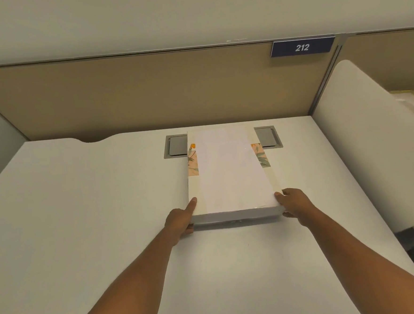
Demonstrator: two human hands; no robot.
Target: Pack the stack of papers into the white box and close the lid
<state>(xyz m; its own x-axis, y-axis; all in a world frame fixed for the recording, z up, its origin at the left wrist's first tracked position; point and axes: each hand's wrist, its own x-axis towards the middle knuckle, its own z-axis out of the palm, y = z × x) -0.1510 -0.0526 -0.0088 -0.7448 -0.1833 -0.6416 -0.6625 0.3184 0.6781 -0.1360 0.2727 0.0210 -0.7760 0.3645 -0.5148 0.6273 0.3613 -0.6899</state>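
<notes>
A flat white box (194, 194) lies lengthwise in the middle of the desk, with floral strips showing along both long sides. A white rectangle (229, 170) covers most of its top; I cannot tell whether this is the stack of papers or a lid panel. My left hand (181, 220) holds the near left corner, thumb on the top edge and fingers at the side. At the near right corner my right hand (294, 204) grips the same way. The box's near wall (237, 216) faces me, and the box rests on the desk.
The white desk (94, 213) stretches wide to the left and toward me. A grey cable hatch (176, 146) sits partly under the box's far end. A beige partition (147, 92) with a "212" sign (302, 47) stands behind. A white side panel (361, 133) borders the right.
</notes>
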